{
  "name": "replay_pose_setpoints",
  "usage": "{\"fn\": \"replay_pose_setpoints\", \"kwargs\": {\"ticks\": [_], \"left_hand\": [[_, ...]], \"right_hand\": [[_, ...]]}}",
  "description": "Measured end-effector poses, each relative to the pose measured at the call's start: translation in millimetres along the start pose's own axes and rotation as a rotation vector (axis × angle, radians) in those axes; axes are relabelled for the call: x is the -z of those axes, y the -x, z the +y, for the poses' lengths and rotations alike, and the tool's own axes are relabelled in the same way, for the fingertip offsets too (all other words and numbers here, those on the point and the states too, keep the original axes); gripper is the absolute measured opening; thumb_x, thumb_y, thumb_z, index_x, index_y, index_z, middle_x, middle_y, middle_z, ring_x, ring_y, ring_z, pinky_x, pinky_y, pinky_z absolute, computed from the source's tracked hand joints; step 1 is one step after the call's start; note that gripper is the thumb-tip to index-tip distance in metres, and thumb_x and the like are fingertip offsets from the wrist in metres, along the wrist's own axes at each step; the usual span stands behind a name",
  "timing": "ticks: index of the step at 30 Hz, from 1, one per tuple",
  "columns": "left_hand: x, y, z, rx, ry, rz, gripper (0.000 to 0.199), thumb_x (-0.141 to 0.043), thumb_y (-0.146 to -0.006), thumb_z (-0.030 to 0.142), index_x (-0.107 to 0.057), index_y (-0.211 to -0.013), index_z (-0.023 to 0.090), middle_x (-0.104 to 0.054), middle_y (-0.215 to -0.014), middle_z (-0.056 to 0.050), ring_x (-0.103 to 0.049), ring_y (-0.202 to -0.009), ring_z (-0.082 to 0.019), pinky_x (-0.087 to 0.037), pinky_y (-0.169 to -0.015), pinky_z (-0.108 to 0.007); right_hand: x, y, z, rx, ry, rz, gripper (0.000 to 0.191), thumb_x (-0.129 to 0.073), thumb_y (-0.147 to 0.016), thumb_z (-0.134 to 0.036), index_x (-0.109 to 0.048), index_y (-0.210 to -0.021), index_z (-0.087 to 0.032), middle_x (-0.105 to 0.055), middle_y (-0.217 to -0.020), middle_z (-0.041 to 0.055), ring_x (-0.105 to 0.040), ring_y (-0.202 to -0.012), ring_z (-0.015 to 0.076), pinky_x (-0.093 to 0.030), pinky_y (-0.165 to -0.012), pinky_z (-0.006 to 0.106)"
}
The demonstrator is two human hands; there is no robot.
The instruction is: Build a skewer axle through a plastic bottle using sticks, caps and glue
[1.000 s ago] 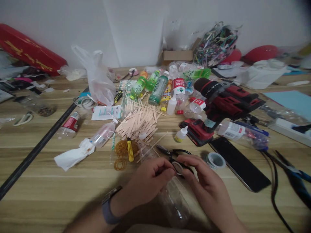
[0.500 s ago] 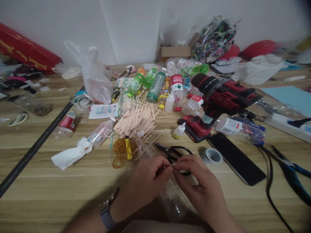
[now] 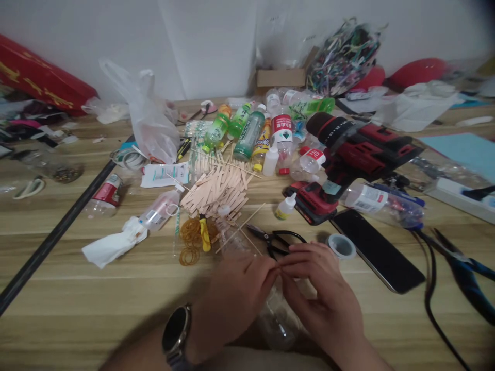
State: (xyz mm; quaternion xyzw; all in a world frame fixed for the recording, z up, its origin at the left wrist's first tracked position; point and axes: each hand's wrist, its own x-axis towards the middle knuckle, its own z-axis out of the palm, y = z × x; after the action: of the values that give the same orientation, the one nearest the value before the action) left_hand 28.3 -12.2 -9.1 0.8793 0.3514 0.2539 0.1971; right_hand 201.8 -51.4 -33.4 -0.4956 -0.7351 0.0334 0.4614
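Note:
My left hand (image 3: pixel 242 291) and my right hand (image 3: pixel 323 291) meet fingertip to fingertip above the near part of the table. Both pinch at something too small or too hidden to make out. Below them lies a clear plastic bottle (image 3: pixel 280 324), partly covered by the hands. Just beyond the fingers are black-handled scissors (image 3: pixel 276 237). A roll of grey-white tape or wire (image 3: pixel 341 246) sits beside my right hand. Ahead of my left hand lie rubber bands (image 3: pixel 190 234), a yellow-handled tool (image 3: pixel 204 234) and another clear bottle (image 3: pixel 232 239).
Wooden sticks (image 3: pixel 218 188) are heaped mid-table, with several drink bottles (image 3: pixel 249 135) behind. A red cordless drill (image 3: pixel 348 154) stands on the right near a black phone (image 3: pixel 379 250) and pliers (image 3: pixel 462 273). A long black rod (image 3: pixel 58 234) crosses the left side.
My left hand has rolled over, so its back and the watch face now show more. The fingertips remain together, and the right hand has shifted slightly.

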Motion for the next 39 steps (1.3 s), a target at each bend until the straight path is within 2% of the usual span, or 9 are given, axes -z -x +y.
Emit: {"fn": "replay_pose_setpoints", "kwargs": {"ticks": [4, 8, 12, 16, 20, 24, 27, 30, 39], "left_hand": [[-4.7, 3.7, 0.5, -0.166, -0.145, 0.128, 0.033, -0.033, -0.107, 0.024, -0.064, -0.099, 0.017, -0.070, -0.072, -0.002, -0.064, -0.064, -0.017, -0.044, -0.059, -0.028], [-1.2, 1.1, 0.7, -0.171, -0.089, 0.085, 0.029, -0.039, -0.105, 0.024, -0.066, -0.098, 0.017, -0.071, -0.073, -0.003, -0.064, -0.066, -0.017, -0.045, -0.061, -0.027], [3.2, -4.7, 0.4, 0.099, 0.222, -0.081, 0.019, -0.054, -0.092, 0.018, -0.067, -0.078, 0.019, -0.064, -0.064, 0.001, -0.057, -0.059, -0.013, -0.039, -0.056, -0.024], [2.9, -10.6, -3.6, 0.423, 0.650, -0.216, 0.011, -0.057, -0.083, 0.022, -0.064, -0.076, 0.018, -0.050, -0.055, 0.007, -0.043, -0.050, -0.009, -0.029, -0.048, -0.021], [1.6, -15.3, -7.3, 0.555, 0.974, -0.289, 0.013, -0.059, -0.081, 0.029, -0.060, -0.075, 0.018, -0.044, -0.053, 0.009, -0.035, -0.045, -0.007, -0.026, -0.044, -0.021], [1.2, -19.2, -8.8, 0.619, 1.144, -0.305, 0.017, -0.064, -0.078, 0.033, -0.058, -0.075, 0.018, -0.043, -0.051, 0.010, -0.033, -0.042, -0.006, -0.025, -0.043, -0.021], [1.0, -20.7, -9.5, 0.640, 1.168, -0.290, 0.020, -0.066, -0.077, 0.035, -0.057, -0.073, 0.018, -0.043, -0.050, 0.010, -0.033, -0.043, -0.006, -0.025, -0.043, -0.020], [1.0, -19.6, -10.0, 0.627, 1.147, -0.277, 0.019, -0.064, -0.079, 0.035, -0.058, -0.075, 0.018, -0.042, -0.051, 0.009, -0.033, -0.043, -0.006, -0.025, -0.043, -0.020], [2.7, -12.4, -6.4, 0.494, 0.784, -0.170, 0.016, -0.061, -0.084, 0.032, -0.068, -0.082, 0.018, -0.054, -0.060, 0.005, -0.045, -0.054, -0.010, -0.033, -0.051, -0.021]], "right_hand": [[1.5, -1.8, -2.2, -0.118, -0.126, 0.005, 0.017, -0.060, -0.086, -0.010, -0.059, -0.082, -0.026, -0.070, -0.080, -0.0028, -0.063, -0.093, 0.0185, -0.047, -0.086, 0.036], [2.9, -3.3, -3.4, -0.195, -0.242, -0.006, 0.017, -0.060, -0.087, -0.011, -0.059, -0.080, -0.026, -0.068, -0.077, -0.0024, -0.064, -0.088, 0.0181, -0.052, -0.084, 0.033], [2.7, -3.4, -4.4, -0.200, -0.251, -0.061, 0.016, -0.059, -0.085, -0.010, -0.059, -0.081, -0.026, -0.068, -0.080, -0.0003, -0.066, -0.085, 0.0198, -0.054, -0.079, 0.035], [1.6, -2.1, -6.1, -0.148, -0.079, -0.003, 0.014, -0.060, -0.083, -0.012, -0.060, -0.083, -0.026, -0.068, -0.086, 0.0024, -0.066, -0.088, 0.0221, -0.052, -0.076, 0.037], [0.2, -1.1, -5.9, -0.145, -0.063, -0.004, 0.015, -0.058, -0.086, -0.011, -0.059, -0.088, -0.026, -0.067, -0.089, 0.0023, -0.065, -0.090, 0.0208, -0.051, -0.077, 0.037], [-1.4, 0.4, -3.3, -0.142, -0.074, 0.018, 0.013, -0.060, -0.090, -0.013, -0.059, -0.093, -0.026, -0.067, -0.089, 0.0012, -0.065, -0.089, 0.0193, -0.050, -0.080, 0.037], [-1.6, 0.7, -1.7, -0.090, -0.049, 0.012, 0.016, -0.061, -0.089, -0.011, -0.062, -0.095, -0.026, -0.070, -0.088, 0.0007, -0.066, -0.090, 0.0206, -0.047, -0.088, 0.041], [-0.3, -0.9, -1.4, -0.106, -0.071, 0.000, 0.017, -0.062, -0.089, -0.012, -0.065, -0.096, -0.027, -0.072, -0.089, 0.0017, -0.067, -0.089, 0.0216, -0.050, -0.085, 0.041], [0.8, -3.7, -3.8, -0.227, -0.166, -0.023, 0.008, -0.066, -0.088, -0.019, -0.067, -0.088, -0.027, -0.072, -0.088, 0.0029, -0.069, -0.086, 0.0218, -0.055, -0.076, 0.037]]}}
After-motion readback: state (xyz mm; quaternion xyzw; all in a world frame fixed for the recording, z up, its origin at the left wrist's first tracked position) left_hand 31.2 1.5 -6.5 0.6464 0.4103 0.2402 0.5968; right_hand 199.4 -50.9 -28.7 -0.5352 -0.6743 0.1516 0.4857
